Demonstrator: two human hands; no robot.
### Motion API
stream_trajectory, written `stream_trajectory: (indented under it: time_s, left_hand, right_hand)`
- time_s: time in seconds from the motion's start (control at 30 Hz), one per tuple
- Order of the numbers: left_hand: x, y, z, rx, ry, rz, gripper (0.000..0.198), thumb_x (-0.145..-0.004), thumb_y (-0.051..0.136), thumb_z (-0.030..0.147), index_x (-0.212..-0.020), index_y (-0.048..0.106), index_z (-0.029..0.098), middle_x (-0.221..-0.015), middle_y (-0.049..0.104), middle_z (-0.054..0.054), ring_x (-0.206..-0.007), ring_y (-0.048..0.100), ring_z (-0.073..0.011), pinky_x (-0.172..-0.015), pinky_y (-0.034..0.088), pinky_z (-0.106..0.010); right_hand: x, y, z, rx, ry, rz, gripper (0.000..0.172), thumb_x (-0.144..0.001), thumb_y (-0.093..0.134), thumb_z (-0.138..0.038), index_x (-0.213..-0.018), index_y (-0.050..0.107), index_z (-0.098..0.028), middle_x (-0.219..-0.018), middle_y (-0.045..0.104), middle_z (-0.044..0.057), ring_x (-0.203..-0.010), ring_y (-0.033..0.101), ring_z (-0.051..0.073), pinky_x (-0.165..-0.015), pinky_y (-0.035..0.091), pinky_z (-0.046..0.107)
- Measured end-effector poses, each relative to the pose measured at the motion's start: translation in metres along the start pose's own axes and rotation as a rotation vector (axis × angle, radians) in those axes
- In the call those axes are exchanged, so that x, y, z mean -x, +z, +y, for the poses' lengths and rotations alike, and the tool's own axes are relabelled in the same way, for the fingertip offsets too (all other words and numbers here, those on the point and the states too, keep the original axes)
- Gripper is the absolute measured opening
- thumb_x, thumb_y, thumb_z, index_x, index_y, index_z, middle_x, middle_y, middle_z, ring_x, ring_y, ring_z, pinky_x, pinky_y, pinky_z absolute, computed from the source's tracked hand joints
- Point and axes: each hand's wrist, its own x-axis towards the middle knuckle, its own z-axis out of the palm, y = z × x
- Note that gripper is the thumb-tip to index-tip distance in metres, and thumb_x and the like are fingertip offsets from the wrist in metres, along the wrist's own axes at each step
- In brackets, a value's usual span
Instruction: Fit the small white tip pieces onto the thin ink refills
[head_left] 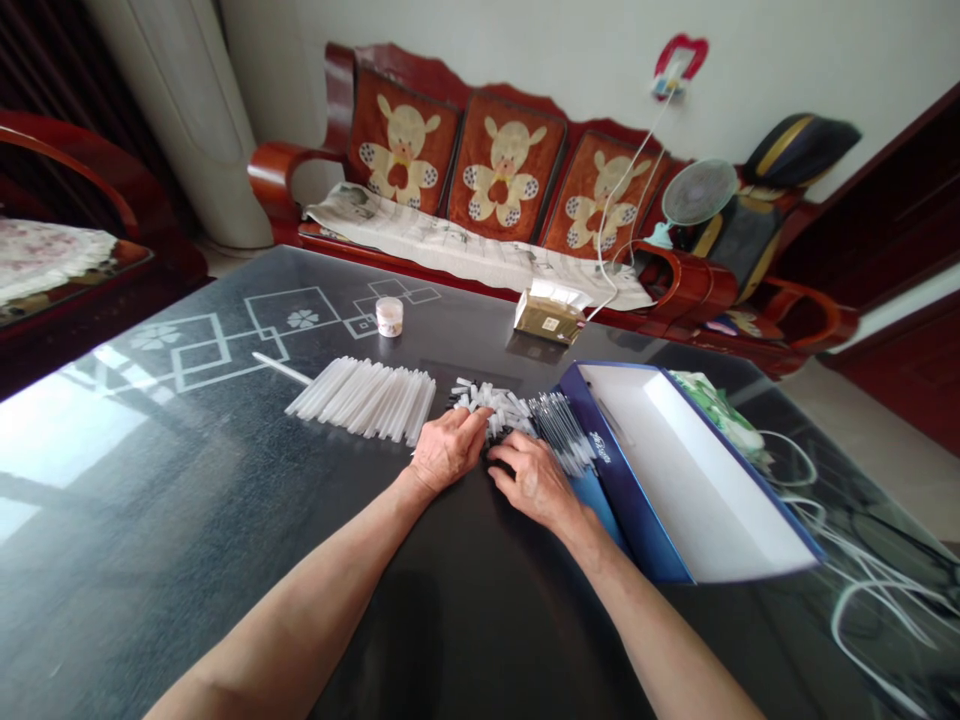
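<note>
My left hand (452,447) rests at the front left of a pile of small white and black pieces (491,402), its fingers bent together over the pile's edge. What its fingertips hold, if anything, is hidden. My right hand (532,477) is at the pile's front right, thumb and fingers apart, fingertips near the black pieces. Left of my left hand lies a row of translucent white tubes (367,398), with one tube (281,368) sticking out at the far end. Thin clear and dark refills (559,428) lie side by side beyond my right hand, against the blue box.
A blue box with a white inside (675,460) stands at the right, with a green packet (716,410) and white cables (862,570) beyond it. A small round tub (389,317) and a tissue box (549,314) stand farther back on the dark table (187,540).
</note>
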Motion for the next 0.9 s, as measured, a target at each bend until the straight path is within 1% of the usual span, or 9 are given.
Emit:
stream_trajectory:
  time_s: [0.07,0.13,0.23,0.3,0.4,0.5,0.57,0.67,0.9]
  left_hand:
    - [0.000,0.000,0.000,0.015,-0.001,0.010,0.026,-0.096,0.043,0.025,-0.117,0.057,0.019,-0.074,0.063,-0.002,-0.072,0.063,-0.0137,-0.066,0.049,-0.022]
    - [0.000,0.001,0.001,0.032,-0.009,0.028,0.029,-0.096,0.042,0.025,-0.121,0.053,0.017,-0.077,0.066,-0.003,-0.073,0.065,-0.0139,-0.068,0.051,-0.023]
    - [-0.001,0.002,0.003,0.058,-0.008,0.043,0.025,-0.096,0.042,0.026,-0.115,0.054,0.016,-0.084,0.069,-0.005,-0.078,0.066,-0.0143,-0.072,0.052,-0.024]
    - [-0.001,0.002,0.003,0.061,0.009,0.030,0.022,-0.096,0.042,0.027,-0.108,0.057,0.016,-0.084,0.068,-0.005,-0.078,0.066,-0.0149,-0.072,0.052,-0.024]
    - [-0.002,0.000,0.004,0.038,0.027,-0.001,0.023,-0.096,0.043,0.028,-0.109,0.059,0.017,-0.077,0.065,-0.004,-0.074,0.064,-0.0148,-0.069,0.051,-0.024]
    - [-0.003,-0.003,0.004,0.026,0.027,-0.031,0.025,-0.097,0.042,0.029,-0.110,0.060,0.018,-0.077,0.063,-0.004,-0.073,0.062,-0.0142,-0.069,0.051,-0.023]
    - [-0.003,-0.004,0.004,0.031,0.023,-0.043,0.025,-0.097,0.041,0.029,-0.109,0.060,0.018,-0.078,0.063,-0.004,-0.073,0.062,-0.0142,-0.069,0.051,-0.023]
    - [-0.002,-0.003,0.004,0.045,0.024,-0.051,0.026,-0.097,0.041,0.030,-0.111,0.060,0.017,-0.079,0.063,-0.004,-0.074,0.062,-0.0148,-0.069,0.051,-0.024]
    - [-0.001,-0.002,0.005,0.051,0.030,-0.069,0.026,-0.097,0.042,0.031,-0.111,0.060,0.018,-0.078,0.063,-0.004,-0.074,0.062,-0.0152,-0.069,0.051,-0.025]
  right_hand:
    - [0.001,0.001,-0.005,-0.032,0.008,-0.005,0.014,-0.087,0.057,-0.021,-0.093,0.069,-0.023,-0.093,0.065,0.005,-0.090,0.062,0.019,-0.084,0.047,0.033]
    - [-0.001,0.001,-0.006,-0.153,0.048,0.048,0.014,-0.087,0.055,-0.019,-0.091,0.068,-0.022,-0.093,0.065,0.006,-0.087,0.062,0.019,-0.082,0.048,0.033]
    - [-0.007,0.002,-0.002,-0.485,0.220,0.224,0.011,-0.085,0.057,-0.025,-0.090,0.065,-0.021,-0.088,0.067,0.004,-0.078,0.063,0.018,-0.075,0.051,0.032]
    - [-0.013,0.006,0.001,-0.760,0.359,0.340,0.017,-0.082,0.061,-0.032,-0.095,0.065,-0.021,-0.086,0.068,0.003,-0.075,0.064,0.017,-0.073,0.052,0.031]
    - [-0.021,0.016,0.001,-1.134,0.503,0.438,0.030,-0.078,0.066,-0.039,-0.102,0.065,-0.022,-0.090,0.070,0.002,-0.078,0.065,0.017,-0.073,0.053,0.031]
    - [-0.026,0.026,-0.005,-1.374,0.576,0.507,0.031,-0.073,0.071,-0.040,-0.098,0.066,-0.021,-0.092,0.071,0.003,-0.079,0.067,0.016,-0.072,0.054,0.030]
    - [-0.027,0.032,-0.008,-1.447,0.582,0.553,0.031,-0.071,0.073,-0.038,-0.096,0.067,-0.021,-0.097,0.072,0.004,-0.079,0.067,0.017,-0.071,0.054,0.030]
    - [-0.025,0.037,-0.008,-1.434,0.574,0.579,0.030,-0.072,0.073,-0.038,-0.096,0.068,-0.021,-0.096,0.071,0.003,-0.079,0.067,0.018,-0.071,0.054,0.031]
    - [-0.021,0.043,-0.003,-1.300,0.565,0.532,0.028,-0.074,0.072,-0.039,-0.097,0.071,-0.022,-0.092,0.071,0.004,-0.080,0.067,0.019,-0.073,0.055,0.034]
